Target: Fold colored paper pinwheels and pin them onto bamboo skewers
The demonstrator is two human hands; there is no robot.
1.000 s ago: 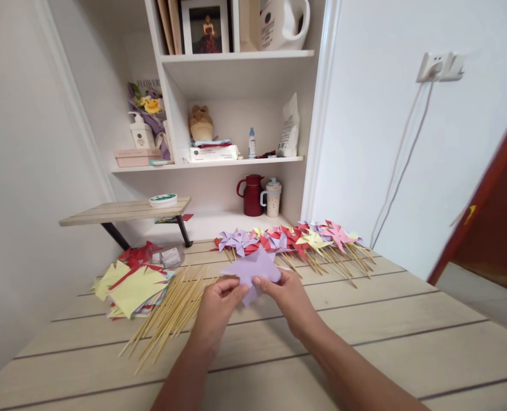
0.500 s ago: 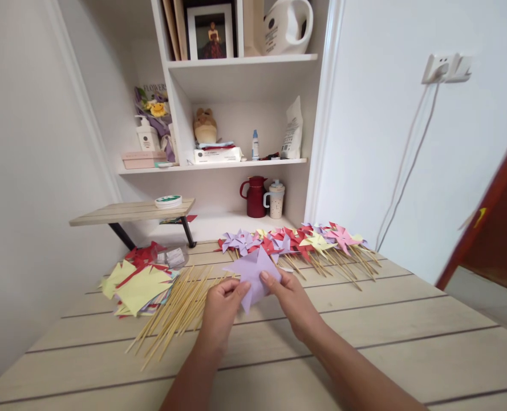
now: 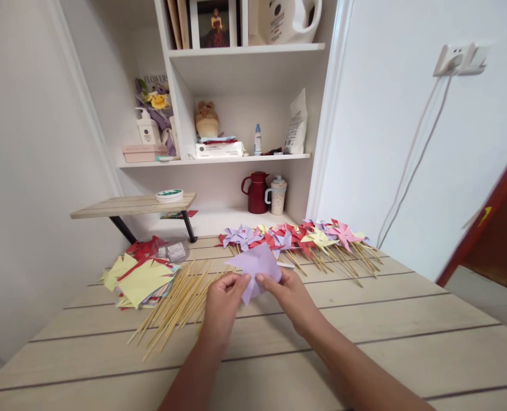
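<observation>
Both of my hands hold a lilac paper sheet point(image 3: 256, 264) just above the wooden table point(image 3: 364, 331). My left hand point(image 3: 223, 302) pinches its lower left edge. My right hand point(image 3: 289, 297) pinches the lower right, thumb on top. The sheet has cut, pointed flaps. Loose bamboo sticks point(image 3: 176, 305) lie fanned out left of my left hand. Beyond the sheet lies a row of finished paper pinwheels point(image 3: 304, 240) in lilac, red, yellow and pink, sticks pointing toward me.
A stack of yellow and red cut paper squares point(image 3: 140, 279) lies at the table's left. A small clear box point(image 3: 174, 251) sits behind it. A low wooden riser point(image 3: 129, 205) carries a tape roll point(image 3: 169, 196). Wall shelves hold a red jug point(image 3: 256, 193) and a mug point(image 3: 276, 196).
My hands have stayed on the lilac sheet, shifting their fingers along its lower edge. The view has moved a little to the left and down.
</observation>
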